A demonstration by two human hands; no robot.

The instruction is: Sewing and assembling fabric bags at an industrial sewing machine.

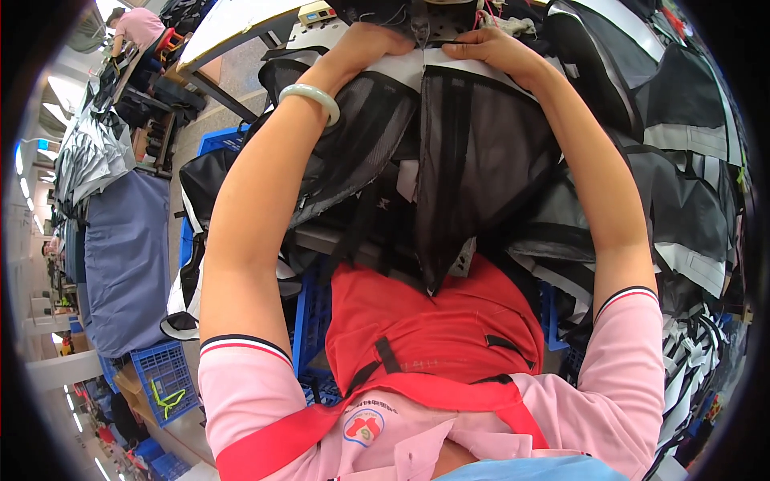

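Observation:
A black mesh fabric piece [481,136] with a pale strip along its top edge hangs down over my lap. Its upper edge lies at a sewing machine's needle area [420,32]. My left hand [375,42] is closed on the pale strip left of the needle, its fingertips partly hidden by the dark machine head [377,10]. To the right of the needle, my right hand [499,53] pinches the same strip between thumb and fingers. A second mesh panel [361,144] spreads to the left of the centre seam.
Black and grey sewn pieces [682,104] pile up on the right. Blue crates [309,321] stand beside my lap. At the left are a grey-blue cloth cover [128,256], another blue crate [164,381] and a table [233,36]. Another person [140,30] bends over work at far left.

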